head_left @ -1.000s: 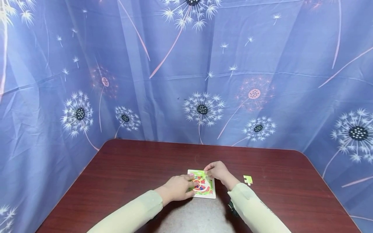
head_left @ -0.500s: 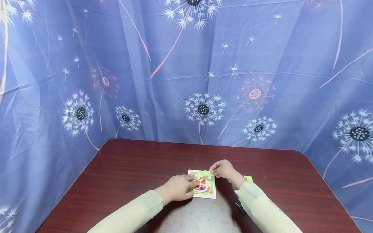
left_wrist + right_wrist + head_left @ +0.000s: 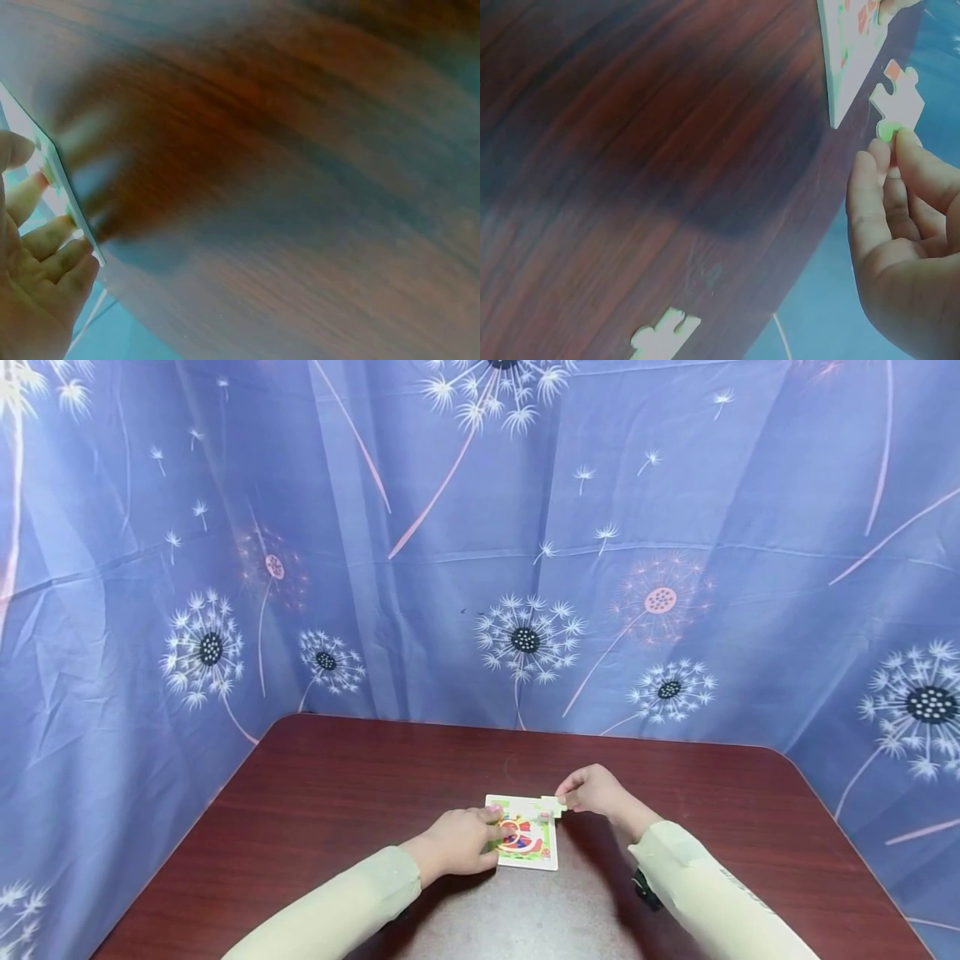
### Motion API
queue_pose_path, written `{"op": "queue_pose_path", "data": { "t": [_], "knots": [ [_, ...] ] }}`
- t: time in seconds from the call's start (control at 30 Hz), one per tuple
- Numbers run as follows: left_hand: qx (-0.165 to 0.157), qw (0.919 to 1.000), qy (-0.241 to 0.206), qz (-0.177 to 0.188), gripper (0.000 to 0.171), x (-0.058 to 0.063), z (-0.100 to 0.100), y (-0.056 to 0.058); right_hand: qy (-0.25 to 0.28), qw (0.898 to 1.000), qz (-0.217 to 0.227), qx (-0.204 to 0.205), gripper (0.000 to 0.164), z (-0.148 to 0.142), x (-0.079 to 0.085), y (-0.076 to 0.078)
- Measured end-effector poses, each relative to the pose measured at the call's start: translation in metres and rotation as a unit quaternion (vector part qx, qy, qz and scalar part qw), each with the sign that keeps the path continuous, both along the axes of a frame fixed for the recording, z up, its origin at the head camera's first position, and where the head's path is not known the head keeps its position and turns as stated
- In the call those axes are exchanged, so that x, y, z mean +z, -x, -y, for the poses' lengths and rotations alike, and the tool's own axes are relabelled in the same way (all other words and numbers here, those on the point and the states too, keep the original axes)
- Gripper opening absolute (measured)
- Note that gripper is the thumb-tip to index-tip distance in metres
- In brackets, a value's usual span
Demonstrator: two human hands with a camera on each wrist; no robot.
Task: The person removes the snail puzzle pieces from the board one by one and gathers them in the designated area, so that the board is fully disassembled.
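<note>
Right hand [image 3: 597, 792] has a puzzle piece [image 3: 901, 106] pinched at one end, the rest poking past its fingertips; left hand [image 3: 457, 843] has fingers lying relaxed on the puzzle board [image 3: 534, 864]. Piece looks light, stiffish, maybe slightly fragile, so edges seem the safest grip.

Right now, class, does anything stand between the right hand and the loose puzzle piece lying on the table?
Nothing visible does: in the right wrist view, no object shows between the right hand and the loose puzzle piece. That hand pinches another piece, and the head view does not show the loose one.
</note>
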State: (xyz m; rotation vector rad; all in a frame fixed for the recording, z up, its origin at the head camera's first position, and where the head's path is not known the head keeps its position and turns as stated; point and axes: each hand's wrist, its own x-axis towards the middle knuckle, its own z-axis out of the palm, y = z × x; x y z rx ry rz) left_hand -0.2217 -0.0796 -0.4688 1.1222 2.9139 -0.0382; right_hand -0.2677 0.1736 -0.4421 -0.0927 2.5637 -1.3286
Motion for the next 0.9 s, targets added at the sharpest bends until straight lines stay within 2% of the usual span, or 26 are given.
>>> {"op": "queue_pose_path", "data": {
  "t": [0.17,0.47,0.9],
  "knots": [
    [0.001,1.0000,0.000,0.008,0.047,-0.001,0.000,0.001,0.006,1.000,0.008,0.019,0.010,-0.009,0.004,0.000],
    [-0.001,1.0000,0.001,-0.001,0.047,-0.003,0.001,0.003,-0.007,0.999,0.013,0.038,0.012,-0.026,0.010,0.002],
    [-0.005,0.9999,0.010,-0.005,0.045,-0.004,0.000,0.003,-0.044,0.998,0.021,0.036,0.011,-0.050,0.007,0.007]
  ]
}}
